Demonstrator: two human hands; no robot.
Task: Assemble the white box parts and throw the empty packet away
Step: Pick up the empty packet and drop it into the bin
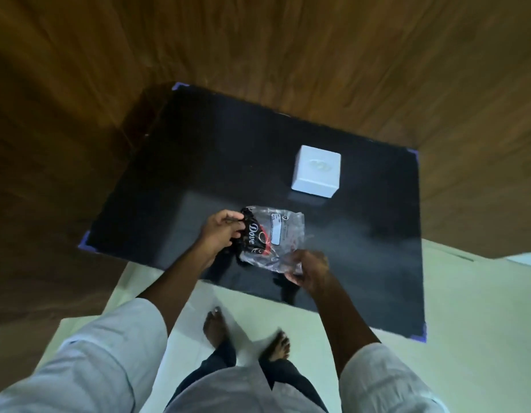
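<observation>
A white box (316, 171) stands closed on the black table top (198, 162), right of the middle. Nearer to me, a clear plastic packet (283, 234) with a white label is held just above the table. A dark wrapper (253, 238) with white lettering and a red patch lies in or against the packet's left side. My left hand (221, 232) pinches that wrapper at its left end. My right hand (309, 268) grips the packet's lower right corner and looks blurred.
Wooden panelled walls (317, 49) enclose the table at the back and on both sides. Purple tape marks the table's corners (420, 332). My bare feet (246, 332) stand on pale floor tiles by the table's front edge.
</observation>
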